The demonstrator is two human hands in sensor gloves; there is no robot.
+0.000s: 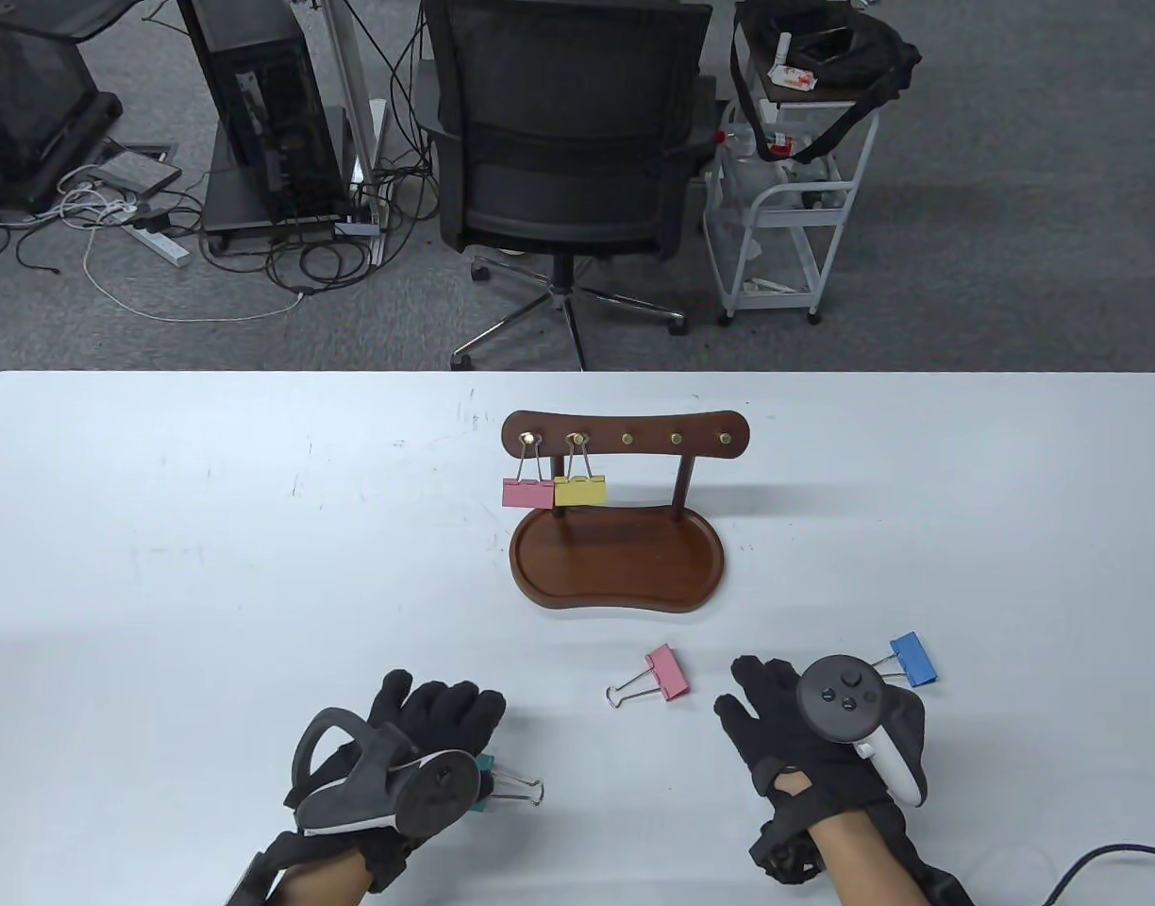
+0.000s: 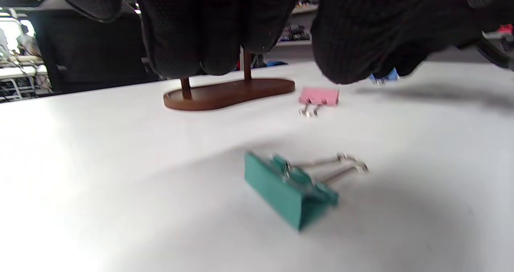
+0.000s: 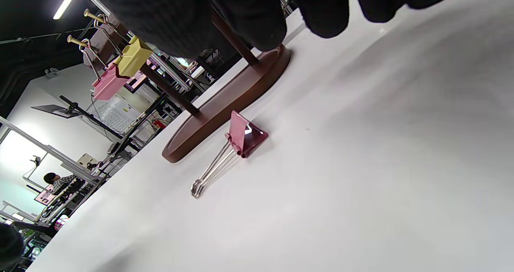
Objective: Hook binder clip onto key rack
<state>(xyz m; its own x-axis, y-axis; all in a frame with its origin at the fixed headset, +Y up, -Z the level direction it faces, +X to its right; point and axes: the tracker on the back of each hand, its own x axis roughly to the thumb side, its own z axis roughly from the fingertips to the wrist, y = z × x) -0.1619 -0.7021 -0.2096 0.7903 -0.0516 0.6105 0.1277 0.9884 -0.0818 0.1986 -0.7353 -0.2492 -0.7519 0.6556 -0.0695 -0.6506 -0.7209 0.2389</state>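
Rack [image 1: 625, 439] holds pink clip [image 1: 527, 493] and yellow clip [image 1: 579, 490]; tray [image 1: 618, 564] bare.

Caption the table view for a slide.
Two clips hang on the key rack; both hands hover near loose clips.

The table view looks down from above the near edge, facing the rack [image 1: 625, 444] and the office behind it. The left wrist view sits low over the table [image 2: 120, 191], level, close above a teal clip [image 2: 289, 189], which looks blurred, and faces the rack's base [image 2: 229, 93]. The right wrist view is tilted hard, low and facing the rack [image 3: 225, 99]. All three share the loose pink clip [image 1: 667, 672] [image 2: 319, 96] [image 3: 245, 133].
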